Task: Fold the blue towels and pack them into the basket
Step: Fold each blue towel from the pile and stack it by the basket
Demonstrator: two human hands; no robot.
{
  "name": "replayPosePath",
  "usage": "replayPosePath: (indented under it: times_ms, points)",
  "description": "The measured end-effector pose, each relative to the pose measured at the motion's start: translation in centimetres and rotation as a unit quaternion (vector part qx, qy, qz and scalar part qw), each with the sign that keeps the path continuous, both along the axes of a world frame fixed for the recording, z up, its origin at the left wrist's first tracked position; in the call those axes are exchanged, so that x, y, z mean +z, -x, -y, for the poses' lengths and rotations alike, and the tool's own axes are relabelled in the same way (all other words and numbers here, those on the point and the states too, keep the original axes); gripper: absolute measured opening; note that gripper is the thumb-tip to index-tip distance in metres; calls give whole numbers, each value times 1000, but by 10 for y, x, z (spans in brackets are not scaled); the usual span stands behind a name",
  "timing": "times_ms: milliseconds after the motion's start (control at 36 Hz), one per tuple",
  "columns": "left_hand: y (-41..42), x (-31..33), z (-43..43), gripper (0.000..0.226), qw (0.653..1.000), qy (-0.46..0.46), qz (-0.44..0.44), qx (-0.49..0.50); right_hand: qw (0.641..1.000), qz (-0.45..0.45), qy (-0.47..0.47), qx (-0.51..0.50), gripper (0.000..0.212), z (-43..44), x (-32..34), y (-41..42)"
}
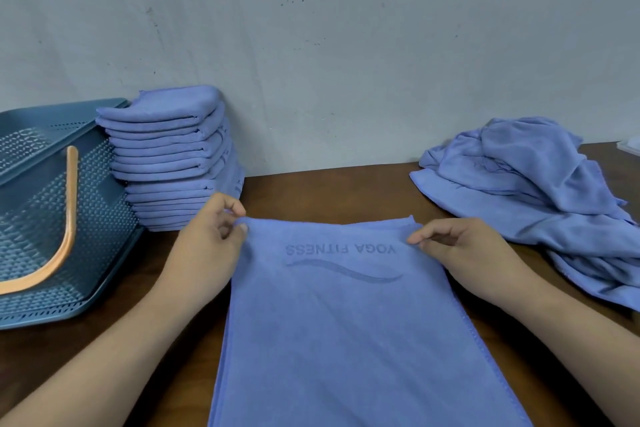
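A blue towel (339, 329) is laid flat along the middle of the brown desk (332, 194), its near end cut off by the bottom of the view; the words "YOGA FITNESS" are seen upside down near its far edge, with a wave mark just below them. The far left corner is pinched in the narrow grip of the left hand (211, 236), between thumb and forefinger; the far right corner is pinched the same way in the grip of the right hand (464, 246); both forearms are stretched along the towel's long sides.

A tall stack of folded towels (169, 163) is set against the wall (346, 45) just behind the left hand; its lower right part is partly covered by that hand's knuckles. The stack is touched on its left by the blue-green perforated basket (104, 236), whose orange handle (69, 218) is seen curved across its side; whether anything lies inside cannot be told. The way from the flat towel to the basket is thus crowded by the stack and the left forearm.

At the right, a loose heap of unfolded towels (533, 191) is spread over the desk, near the right hand but apart from the flat towel; a pale object (628, 146) is cut off at the right edge behind it.
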State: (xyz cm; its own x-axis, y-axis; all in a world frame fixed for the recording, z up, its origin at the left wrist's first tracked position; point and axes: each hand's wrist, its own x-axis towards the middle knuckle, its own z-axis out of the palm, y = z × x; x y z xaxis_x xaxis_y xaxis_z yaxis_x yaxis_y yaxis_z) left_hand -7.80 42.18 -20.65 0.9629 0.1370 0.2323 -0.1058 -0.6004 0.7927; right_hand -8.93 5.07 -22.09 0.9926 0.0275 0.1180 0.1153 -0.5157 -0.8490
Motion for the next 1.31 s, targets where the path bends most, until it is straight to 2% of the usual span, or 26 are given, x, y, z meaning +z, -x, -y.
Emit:
replayPosePath:
  times_ms: [83,194,306,361,417,472,556,639,889,1083,1194,1306]
  points:
    - [2,-15,0,15,999,-37,-19,10,1000,10,0,-8,25,-1,-1,0]
    - [7,-13,5,16,999,-20,-32,8,1000,28,-1,-5,29,-2,-1,0]
    - [8,-13,4,23,998,-48,-35,0,994,104,-4,-41,37,-9,3,-9]
    - [8,-14,3,22,998,-54,-32,-2,991,118,57,-34,34,-14,0,-14]
    - [7,-15,2,19,999,-44,-28,-3,976,104,189,-10,31,-15,-10,-17]
    - [5,-17,1,19,999,-27,-19,4,961,89,260,-12,32,-12,-19,-18]
    - [3,-17,0,18,999,6,10,35,957,85,277,-20,35,-12,-19,-17]
    - [1,-19,1,15,999,-4,23,42,954,89,286,-22,35,-14,-19,-16]
    - [-12,-20,-5,5,998,-41,-14,37,948,90,303,-28,36,-12,-24,-17]
    - [-15,-18,-15,13,998,-63,-15,26,932,114,340,-52,45,-10,-21,-14]
    - [-16,-14,-21,14,998,-40,-42,24,933,176,312,28,45,-18,-12,-6]
    - [-15,-12,-20,13,999,-17,-43,15,923,66,364,109,61,-27,-13,3]
